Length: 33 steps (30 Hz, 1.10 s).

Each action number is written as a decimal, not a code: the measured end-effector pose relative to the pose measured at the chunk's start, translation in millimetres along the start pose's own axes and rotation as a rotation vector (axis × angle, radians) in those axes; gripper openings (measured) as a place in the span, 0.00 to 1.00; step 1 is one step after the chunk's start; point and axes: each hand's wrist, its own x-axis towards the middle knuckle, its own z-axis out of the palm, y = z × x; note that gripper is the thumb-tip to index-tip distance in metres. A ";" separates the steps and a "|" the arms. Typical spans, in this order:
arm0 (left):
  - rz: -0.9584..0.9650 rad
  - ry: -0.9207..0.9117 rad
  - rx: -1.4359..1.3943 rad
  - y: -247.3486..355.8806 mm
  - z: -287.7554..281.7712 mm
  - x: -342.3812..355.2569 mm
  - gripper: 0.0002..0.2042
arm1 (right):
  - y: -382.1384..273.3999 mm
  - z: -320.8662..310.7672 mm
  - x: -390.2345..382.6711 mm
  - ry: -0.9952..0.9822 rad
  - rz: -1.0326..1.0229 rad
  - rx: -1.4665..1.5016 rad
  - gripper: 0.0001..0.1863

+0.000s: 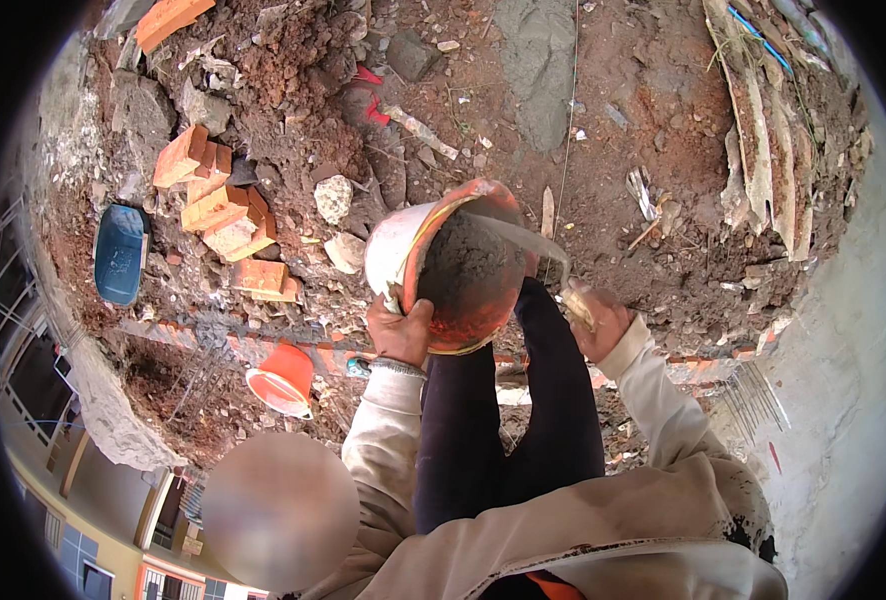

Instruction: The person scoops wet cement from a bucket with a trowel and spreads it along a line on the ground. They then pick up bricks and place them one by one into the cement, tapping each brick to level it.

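Observation:
My left hand (400,330) is closed on the near left rim of an orange bucket (468,333), its outside pale with dried mortar. The bucket is tilted, its mouth turned toward me and to the right. Grey mortar (463,255) lies inside it. In my right hand (603,322), beside the bucket, is a trowel (513,236). My fingers wrap its pale handle, and its grey blade reaches over the rim into the bucket's mouth. How far the tip goes into the mortar I cannot tell.
Orange bricks (228,215) lie in a loose stack on the left, near a dark blue tub (121,255). A second orange bucket (281,380) lies tipped nearby. A string (568,130) runs over a wet mortar strip (543,75). Wooden boards (773,140) rest at the right.

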 end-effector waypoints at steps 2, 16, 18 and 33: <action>0.061 -0.102 0.075 28.8 6.0 -3.8 0.05 | -28.2 -18.0 52.9 -0.085 0.122 -0.164 0.24; 0.788 -0.440 0.421 198.9 13.7 -51.6 0.05 | -0.1 -40.3 45.0 -0.050 -0.102 0.335 0.24; 0.899 -0.529 0.419 222.1 -5.7 -53.2 0.08 | -18.2 -27.9 42.5 -0.060 -0.180 0.492 0.22; 0.654 -0.185 0.230 251.4 -51.2 -50.4 0.06 | -92.9 -69.5 62.6 -0.283 -0.359 0.444 0.28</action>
